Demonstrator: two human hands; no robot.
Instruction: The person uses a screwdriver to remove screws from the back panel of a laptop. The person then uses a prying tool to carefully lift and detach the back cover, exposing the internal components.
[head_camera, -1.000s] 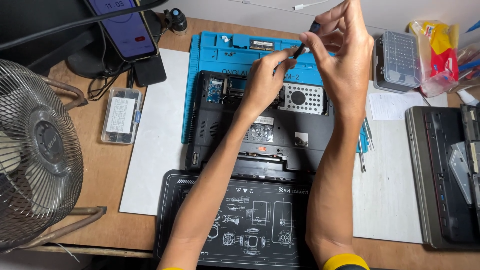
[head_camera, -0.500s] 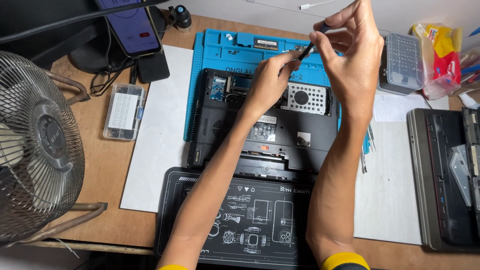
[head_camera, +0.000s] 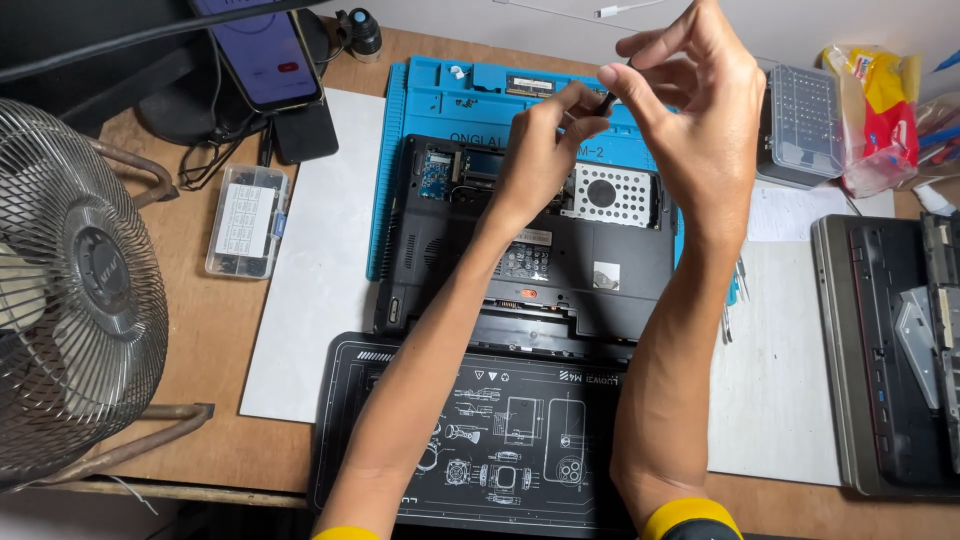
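My left hand (head_camera: 545, 140) and my right hand (head_camera: 700, 110) meet above the far edge of an opened black laptop base (head_camera: 520, 260). Between their fingertips is a thin dark screwdriver (head_camera: 606, 100). The left hand pinches its lower end and the right hand's thumb and fingers grip its upper end. Most of the tool is hidden by the fingers. The laptop lies underside up on a blue work mat (head_camera: 440, 100), with a perforated metal drive cover (head_camera: 610, 195) and a small green circuit board (head_camera: 437, 172) exposed.
A black mat with white diagrams (head_camera: 480, 440) lies at the near edge. A metal fan (head_camera: 70, 290) stands at the left, near a small clear parts box (head_camera: 245, 220) and a phone (head_camera: 265, 50). At the right are a clear bit case (head_camera: 800, 125), a snack bag (head_camera: 880, 100) and a second laptop (head_camera: 890, 350).
Both hands have stayed joined on the screwdriver and drifted slightly. The right fingers have closed further over its upper end, so less of the tool shows.
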